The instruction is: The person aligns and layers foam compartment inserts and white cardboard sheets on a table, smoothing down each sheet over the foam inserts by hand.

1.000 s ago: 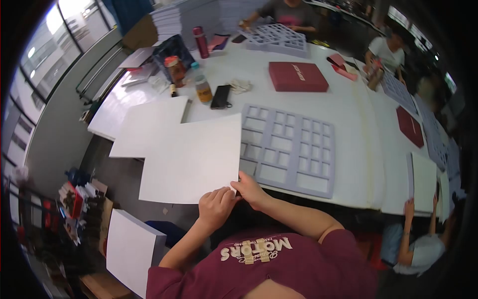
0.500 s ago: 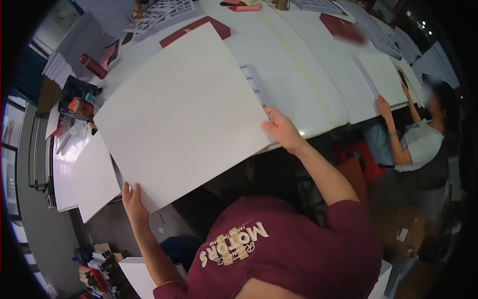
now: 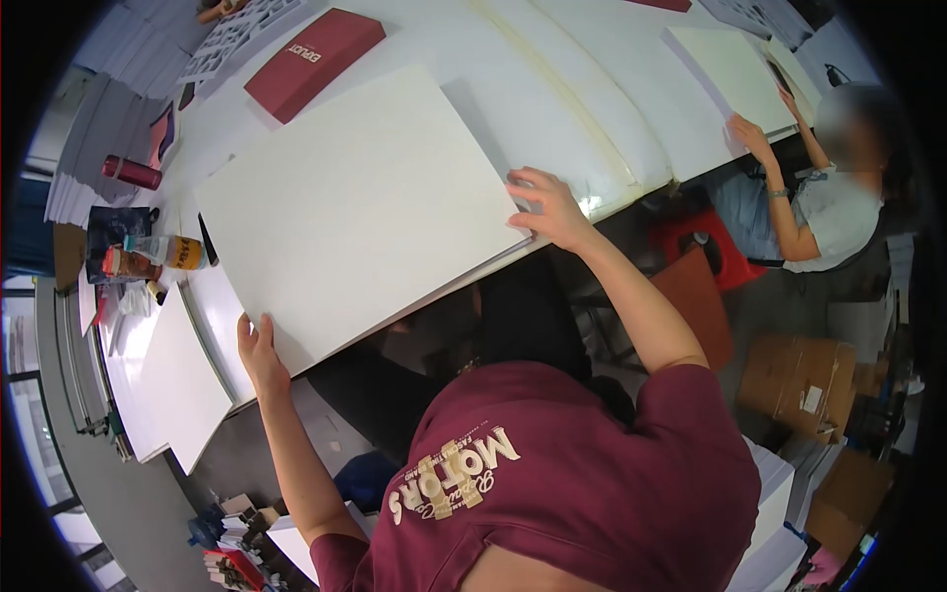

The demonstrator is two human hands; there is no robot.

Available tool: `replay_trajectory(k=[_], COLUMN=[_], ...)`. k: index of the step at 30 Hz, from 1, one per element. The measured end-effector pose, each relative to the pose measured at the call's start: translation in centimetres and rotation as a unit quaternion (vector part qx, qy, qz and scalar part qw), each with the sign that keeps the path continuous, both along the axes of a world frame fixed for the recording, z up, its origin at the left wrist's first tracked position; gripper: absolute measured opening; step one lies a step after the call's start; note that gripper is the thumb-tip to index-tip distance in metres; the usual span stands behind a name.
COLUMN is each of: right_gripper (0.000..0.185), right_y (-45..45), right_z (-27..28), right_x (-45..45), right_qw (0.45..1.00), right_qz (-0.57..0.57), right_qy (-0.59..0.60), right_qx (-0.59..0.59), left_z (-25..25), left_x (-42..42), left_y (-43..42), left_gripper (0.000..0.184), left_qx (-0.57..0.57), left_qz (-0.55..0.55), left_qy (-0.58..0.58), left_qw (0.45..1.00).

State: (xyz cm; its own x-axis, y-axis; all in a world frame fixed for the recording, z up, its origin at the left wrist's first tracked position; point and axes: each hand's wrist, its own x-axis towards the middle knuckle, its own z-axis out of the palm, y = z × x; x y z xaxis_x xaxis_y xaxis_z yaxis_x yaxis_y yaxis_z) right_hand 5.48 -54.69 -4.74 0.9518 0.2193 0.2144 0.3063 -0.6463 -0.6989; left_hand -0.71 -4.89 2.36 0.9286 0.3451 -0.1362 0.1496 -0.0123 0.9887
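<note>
A large white sheet of board point(image 3: 355, 217) lies nearly flat at the table's front edge, its near side reaching the edge. My left hand point(image 3: 263, 357) is at its near left corner, fingers and thumb bent around the edge. At the right edge, near the front corner, my right hand point(image 3: 550, 209) holds the board with curled, slightly parted fingers. What lies beneath the board is mostly hidden. Just beyond its far edge sits a dark red box point(image 3: 314, 64) with pale lettering.
More white sheets point(image 3: 182, 380) overhang the table on the left. Bottles point(image 3: 182, 252) and a red flask point(image 3: 132, 172) stand beyond them. To the right, a co-worker point(image 3: 824, 217) handles a white board point(image 3: 735, 84) on the same white table point(image 3: 552, 109). Cardboard boxes point(image 3: 799, 385) sit on the floor.
The white board has come down from a raised, tilted position to lie nearly flat, uncovering the red box behind it. Both my hands have moved with it. The camera view has shifted.
</note>
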Motion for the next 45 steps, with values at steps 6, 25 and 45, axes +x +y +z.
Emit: replay_trajectory(k=[6, 25, 45], right_gripper=[0.052, 0.053, 0.063], right_y=[0.0, 0.0, 5.5], right_z=[-0.3, -0.3, 2.5], right_x=[-0.4, -0.8, -5.3], right_qw=[1.000, 0.999, 0.968], right_qz=[0.004, 0.016, 0.035], right_qy=[-0.015, -0.017, -0.117], right_qx=[-0.012, -0.039, -0.218], left_z=[-0.4, -1.8, -2.0], left_x=[0.2, 1.1, 1.1], left_y=[0.4, 1.0, 0.4], left_gripper=[0.029, 0.036, 0.040], left_qx=[0.005, 0.011, 0.076], left_qz=[0.000, -0.015, 0.012], left_qy=[0.011, 0.019, 0.016], left_qw=[1.000, 1.000, 0.997])
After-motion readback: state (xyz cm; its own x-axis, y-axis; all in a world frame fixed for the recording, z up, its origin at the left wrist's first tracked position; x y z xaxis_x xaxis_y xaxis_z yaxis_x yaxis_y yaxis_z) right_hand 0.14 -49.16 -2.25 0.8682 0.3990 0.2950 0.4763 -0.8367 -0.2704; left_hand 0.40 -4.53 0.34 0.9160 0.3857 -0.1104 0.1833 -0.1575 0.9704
